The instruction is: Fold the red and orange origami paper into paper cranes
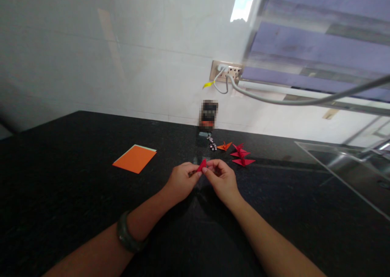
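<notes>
A small folded piece of red origami paper (202,165) is pinched between my two hands, above the dark countertop. My left hand (184,180) grips its left side between thumb and fingers. On the other side, my right hand (222,180) holds its edge with thumb and index finger. Just beyond my right hand sit several finished paper cranes: an orange crane (224,146) and red cranes (243,161) in a short row. To the left lies a stack of square paper (134,159), orange on top with a pale green edge showing beneath.
A phone-like object (209,115), blurred by pixels, leans against the white wall (137,78), with a beaded strap (212,145) before it. Above, a socket (234,72) holds plugged cables. A metal sink (359,171) is set into the black counter (76,195) at right.
</notes>
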{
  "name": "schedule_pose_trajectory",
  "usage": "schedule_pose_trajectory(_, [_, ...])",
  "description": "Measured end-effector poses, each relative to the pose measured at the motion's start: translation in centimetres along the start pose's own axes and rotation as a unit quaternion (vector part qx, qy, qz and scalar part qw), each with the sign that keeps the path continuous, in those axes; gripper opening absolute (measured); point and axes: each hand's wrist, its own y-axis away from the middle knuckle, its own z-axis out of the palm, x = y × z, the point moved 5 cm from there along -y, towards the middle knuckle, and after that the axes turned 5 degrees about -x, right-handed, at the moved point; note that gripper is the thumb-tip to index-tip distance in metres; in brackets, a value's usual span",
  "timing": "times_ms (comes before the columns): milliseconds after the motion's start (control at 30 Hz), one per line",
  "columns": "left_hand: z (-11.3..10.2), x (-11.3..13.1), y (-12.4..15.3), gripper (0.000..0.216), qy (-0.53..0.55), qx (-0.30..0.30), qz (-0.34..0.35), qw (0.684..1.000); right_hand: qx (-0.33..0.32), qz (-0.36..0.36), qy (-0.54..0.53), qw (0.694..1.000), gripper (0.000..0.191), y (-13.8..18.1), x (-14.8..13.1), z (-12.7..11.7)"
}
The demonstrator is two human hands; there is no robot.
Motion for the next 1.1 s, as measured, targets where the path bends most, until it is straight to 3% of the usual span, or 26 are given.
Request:
schedule_pose_trajectory(233, [0.0, 0.1, 0.0, 0.022, -0.015, 0.005, 0.01, 1.0, -0.039, -0.025, 0.024, 0.999, 0.01, 0.1, -0.5, 0.4])
schedule_pose_trajectory(400, [-0.2, 0.5, -0.1, 0.022, -0.006, -0.01, 0.018, 1.0, -0.028, -0.027, 0.025, 0.999, 0.007, 0.1, -0.3, 0.1])
schedule_pose_trajectory(533, [-0.1, 0.0, -0.1, 0.019, 0.072, -0.015, -0.039, 0.996, -0.023, -0.097, 0.062, 0.993, 0.005, 0.2, -1.2, -0.2])
schedule_pose_trajectory(667, [0.6, -1.0, 0.0, 0.016, 0.272, -0.029, -0.134, 0.952, -0.052, -0.218, 0.121, 0.967, 0.007, 0.7, -2.7, -0.1])
schedule_pose_trajectory(800, [1.4, -1.2, 0.2, 0.015, 0.42, -0.059, -0.175, 0.888, -0.089, -0.292, 0.209, 0.929, 0.013, 1.2, -3.4, 0.0])
schedule_pose_trajectory(1000, [1.6, -1.2, 0.1, 0.009, 0.499, -0.076, -0.178, 0.845, -0.117, -0.323, 0.273, 0.899, 0.016, 1.5, -3.4, 0.1])
schedule_pose_trajectory(1100, [1.4, -1.3, 0.1, 0.017, 0.504, -0.06, -0.18, 0.843, -0.125, -0.321, 0.296, 0.891, 0.017, 1.5, -3.3, 0.4])
